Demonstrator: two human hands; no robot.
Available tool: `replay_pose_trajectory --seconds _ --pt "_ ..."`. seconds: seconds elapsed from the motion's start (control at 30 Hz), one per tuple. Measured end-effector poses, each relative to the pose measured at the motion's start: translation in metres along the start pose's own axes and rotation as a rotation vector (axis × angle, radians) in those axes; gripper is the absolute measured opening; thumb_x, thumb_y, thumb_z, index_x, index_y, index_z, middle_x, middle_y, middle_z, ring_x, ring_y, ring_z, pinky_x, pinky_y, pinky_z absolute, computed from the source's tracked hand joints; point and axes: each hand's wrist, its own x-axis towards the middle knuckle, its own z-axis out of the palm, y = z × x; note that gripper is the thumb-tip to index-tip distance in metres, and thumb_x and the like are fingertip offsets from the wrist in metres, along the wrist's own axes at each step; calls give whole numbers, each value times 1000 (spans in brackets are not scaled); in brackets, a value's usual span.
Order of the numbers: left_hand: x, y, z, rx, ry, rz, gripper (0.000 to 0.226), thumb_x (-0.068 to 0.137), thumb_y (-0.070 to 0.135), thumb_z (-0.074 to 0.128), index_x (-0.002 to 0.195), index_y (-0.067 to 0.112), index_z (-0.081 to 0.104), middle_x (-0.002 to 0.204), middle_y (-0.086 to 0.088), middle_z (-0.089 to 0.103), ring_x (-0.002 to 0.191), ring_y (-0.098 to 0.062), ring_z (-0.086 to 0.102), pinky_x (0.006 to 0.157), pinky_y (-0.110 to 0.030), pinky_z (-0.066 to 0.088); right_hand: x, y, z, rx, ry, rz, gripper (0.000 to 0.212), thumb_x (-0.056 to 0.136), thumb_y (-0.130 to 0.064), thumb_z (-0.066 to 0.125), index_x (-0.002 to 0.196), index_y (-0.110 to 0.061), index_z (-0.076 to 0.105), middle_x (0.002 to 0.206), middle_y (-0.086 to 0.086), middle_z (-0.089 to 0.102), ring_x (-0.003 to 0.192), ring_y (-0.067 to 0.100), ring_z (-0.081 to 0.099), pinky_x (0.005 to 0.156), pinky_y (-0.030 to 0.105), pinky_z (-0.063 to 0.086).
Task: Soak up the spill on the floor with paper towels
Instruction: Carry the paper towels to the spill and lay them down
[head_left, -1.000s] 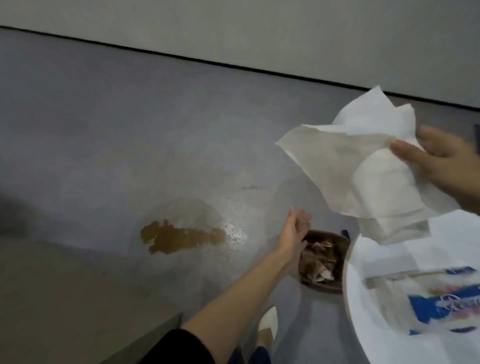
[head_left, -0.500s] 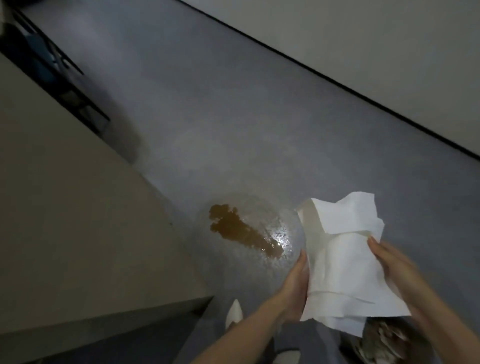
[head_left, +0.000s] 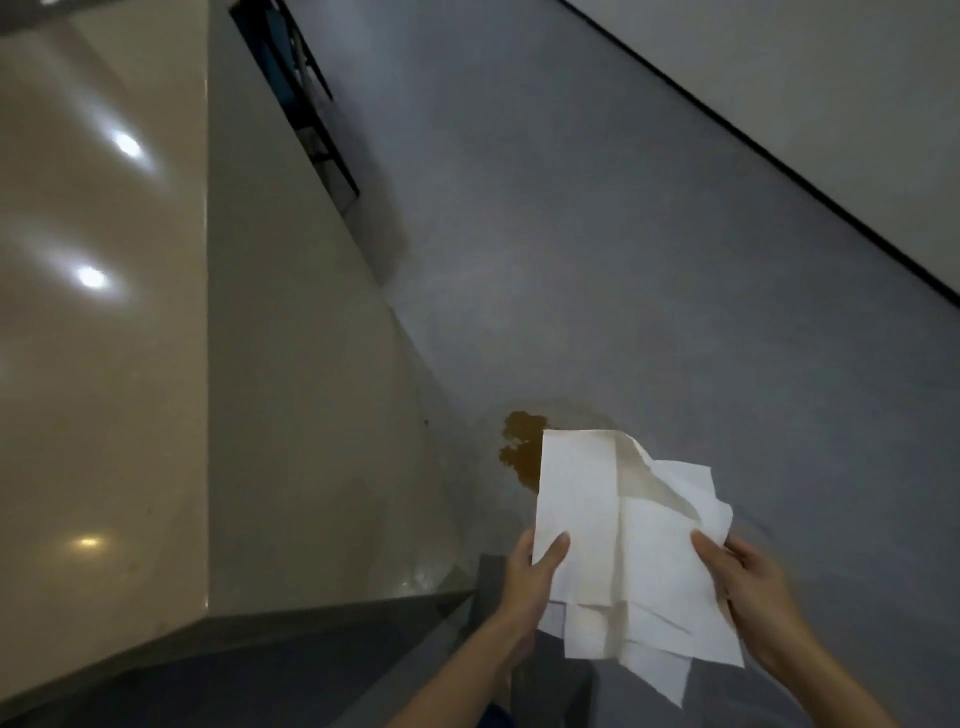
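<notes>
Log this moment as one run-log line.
left hand: holds paper towels | right hand: holds same | spill: unwiped on floor

Both hands hold a loose stack of white paper towels (head_left: 613, 525) above the grey floor (head_left: 649, 291). The left hand (head_left: 527, 582) pinches the stack's left edge, thumb on top. The right hand (head_left: 753, 592) grips the right edge, thumb on the sheets and fingers curled behind. The sheets overlap unevenly, corners sticking out at the bottom and right. A brown spill (head_left: 522, 441) lies on the floor, its near part hidden behind the towels. A glossy beige surface (head_left: 104, 312) fills the left, reflecting ceiling lights. A pale wall (head_left: 831, 78) with a dark base line runs along the top right.
</notes>
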Motion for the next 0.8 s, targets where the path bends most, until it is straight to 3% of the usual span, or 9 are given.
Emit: replay_pose_trajectory --seconds 0.1,0.2,0.23,0.3,0.43,0.6,0.7,0.8 --pt "5 3 -21 -16 73 4 45 86 43 63 124 20 54 124 0 63 107 -18 62 97 -43 50 11 0 20 -93 60 -6 23 97 -22 55 93 -2 67 82 9 69 74 24 61 63 30 46" --pt "10 0 -35 17 140 0 64 67 57 71 114 15 62 117 -3 67 102 -20 64 93 -41 53 19 -1 32 -121 65 22 27 98 -22 52 88 -1 66 89 17 68 75 27 59 64 30 44" --pt "13 -2 -39 33 153 -1 56 68 53 72 109 17 63 115 -4 67 101 -21 64 91 -40 54 22 -1 35 -132 63 15 27 98 -23 54 87 -2 67 88 17 69 75 27 60 63 30 45" --pt "18 -3 -46 47 180 -6 18 85 29 68 101 23 62 112 -2 67 100 -20 64 87 -36 55 25 -2 40 -160 74 -5 26 96 -24 57 86 -3 68 82 13 71 69 25 61 59 30 43" --pt "24 3 -55 45 195 26 16 89 16 65 105 20 60 100 7 64 90 -9 61 71 -21 51 29 -7 52 -154 86 -23 24 92 -24 62 85 -2 68 77 11 70 66 25 62 57 29 44" --pt "28 11 -63 47 242 91 20 88 10 65 107 16 62 104 5 66 96 -13 62 78 -19 49 41 -8 62 -153 154 -98 34 87 -23 69 68 1 56 64 10 55 62 23 50 58 29 40" --pt "33 15 -69 45 273 103 31 88 7 65 118 6 60 114 -5 65 106 -22 61 89 -29 49 49 -12 71 -178 153 -157 33 88 -25 68 67 -5 53 65 11 47 63 21 45 60 30 39" --pt "38 19 -73 35 261 95 37 89 6 64 125 5 56 118 -5 63 110 -24 58 97 -38 48 56 -17 79 -196 140 -211 25 91 -23 65 75 -4 62 66 4 58 63 18 52 61 27 43"
